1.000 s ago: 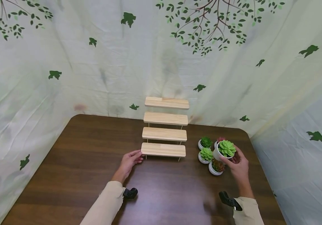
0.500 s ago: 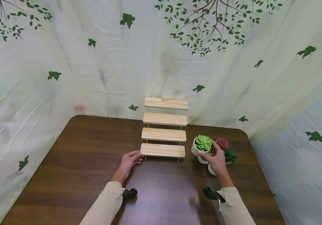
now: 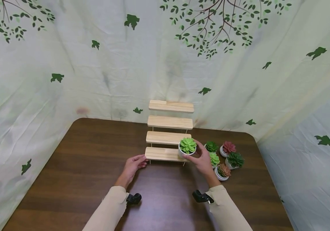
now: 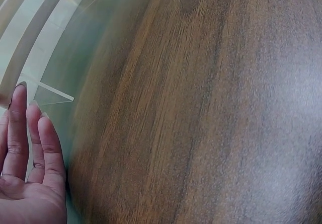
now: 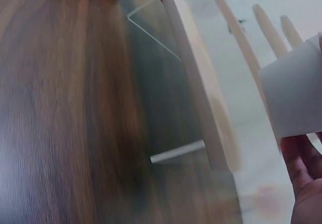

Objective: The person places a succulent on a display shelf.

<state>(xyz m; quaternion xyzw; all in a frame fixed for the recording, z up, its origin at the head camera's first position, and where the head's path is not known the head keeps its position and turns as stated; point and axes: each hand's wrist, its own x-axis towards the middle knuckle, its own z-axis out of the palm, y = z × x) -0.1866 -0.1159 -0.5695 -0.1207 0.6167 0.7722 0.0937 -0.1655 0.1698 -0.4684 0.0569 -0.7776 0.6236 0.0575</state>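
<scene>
A potted light-green succulent (image 3: 188, 146) in a white pot is held between the thumb and fingers of my right hand (image 3: 200, 158). It hangs over the right end of the lowest step of a tiered wooden stand (image 3: 162, 153). In the right wrist view the white pot (image 5: 292, 90) is apart from the board below it. My left hand (image 3: 131, 168) is at the left end of that lowest step, its fingertips touching the board's edge. Fairly straight fingers (image 4: 17, 133) show in the left wrist view; the thumb is not clearly seen there.
Several more succulents stand right of the stand: dark green ones (image 3: 211, 146) (image 3: 235, 159), a light-green one (image 3: 214, 159), a red one (image 3: 229, 147) and a brownish one (image 3: 224, 170). The brown table (image 3: 95, 150) meets a leaf-printed curtain (image 3: 110, 80) behind.
My right hand has carried the light-green succulent leftward from above the other pots to over the lowest step's right end. The left hand has stayed at the stand.
</scene>
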